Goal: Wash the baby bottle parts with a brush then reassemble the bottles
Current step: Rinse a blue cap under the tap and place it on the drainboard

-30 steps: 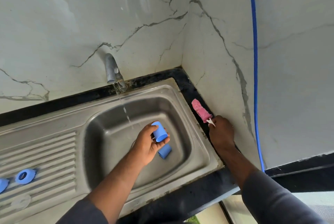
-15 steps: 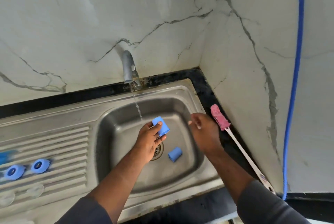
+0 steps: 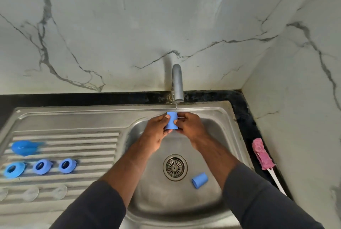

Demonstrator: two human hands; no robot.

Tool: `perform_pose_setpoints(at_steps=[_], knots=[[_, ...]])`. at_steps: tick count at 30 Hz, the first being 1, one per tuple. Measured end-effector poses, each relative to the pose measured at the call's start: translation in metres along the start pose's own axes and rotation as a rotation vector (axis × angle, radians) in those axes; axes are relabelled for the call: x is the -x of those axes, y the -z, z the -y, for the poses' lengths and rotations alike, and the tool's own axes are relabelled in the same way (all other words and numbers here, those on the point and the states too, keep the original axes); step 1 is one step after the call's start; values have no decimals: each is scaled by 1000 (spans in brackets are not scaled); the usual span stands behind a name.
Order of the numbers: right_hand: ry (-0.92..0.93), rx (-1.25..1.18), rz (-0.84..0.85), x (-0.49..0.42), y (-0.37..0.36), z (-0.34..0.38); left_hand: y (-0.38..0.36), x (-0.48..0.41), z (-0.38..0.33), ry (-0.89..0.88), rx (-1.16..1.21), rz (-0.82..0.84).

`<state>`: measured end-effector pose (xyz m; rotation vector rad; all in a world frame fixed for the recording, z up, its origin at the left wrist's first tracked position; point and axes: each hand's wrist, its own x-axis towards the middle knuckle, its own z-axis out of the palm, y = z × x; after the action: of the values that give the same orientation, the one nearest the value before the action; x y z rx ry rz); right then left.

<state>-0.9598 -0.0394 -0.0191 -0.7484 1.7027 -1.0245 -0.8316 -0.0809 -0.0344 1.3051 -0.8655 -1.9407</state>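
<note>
1. Two hands, left hand [image 3: 158, 132] and right hand [image 3: 190, 127], pinch one blue cap [image 3: 171, 120] by its sides under the tap [image 3: 177, 83] above the sink [image 3: 212, 114]; each grip is closed on it.
2. Light, stiff, probably slippery when wet, so side walls suit holding.
3. Clear nipples [image 3: 30, 192] on the drainboard are barely visible, and the brush [image 3: 263, 156] lies on the counter [image 3: 245, 114].

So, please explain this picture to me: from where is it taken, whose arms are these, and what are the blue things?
The camera sits on a person's head and looks down, so the arms are that person's own. The left hand and right hand hold one blue cap together under the tap, where thin water runs. A second blue cap lies in the sink near the drain. On the draining board are three blue rings and clear parts too blurred to name. The pink brush lies on the dark counter at the right.
</note>
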Motion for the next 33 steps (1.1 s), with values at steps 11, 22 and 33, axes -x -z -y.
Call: perform_pose_setpoints(at_steps=[11, 22, 33], knots=[[-4, 199, -87, -11, -12, 3, 1, -1, 3, -14, -42, 93], [-89, -64, -96, -6, -6, 3, -5, 8, 14, -102, -56, -2], [-50, 22, 45, 11, -3, 11, 6, 12, 16, -193, -86, -9]])
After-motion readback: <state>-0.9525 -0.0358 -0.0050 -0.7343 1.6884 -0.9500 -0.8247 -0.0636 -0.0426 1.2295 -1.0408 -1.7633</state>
